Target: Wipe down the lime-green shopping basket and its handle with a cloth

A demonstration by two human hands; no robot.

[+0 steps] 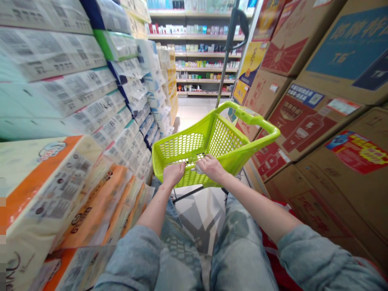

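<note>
A lime-green shopping basket (169, 149) with perforated walls stands on a dark wheeled frame (189, 195) in front of my knees. At its near rim, my left hand (173, 174) is closed with the fingers curled over the edge. Just to the right, my right hand (211, 167) rests on the same rim, its fingers bent around a small crumpled whitish cloth or tissue (198, 168). The cloth is mostly covered by the fingers. Inside the basket, only the slotted floor and walls show.
Packs of tissue paper (91, 97) are stacked high on the left, with orange-and-cream packs (45, 182) close by. Cardboard cartons (306, 129) line the right side. A grey pole with a handle (224, 68) rises behind the basket. Stocked shelves (209, 54) stand across the aisle's far end.
</note>
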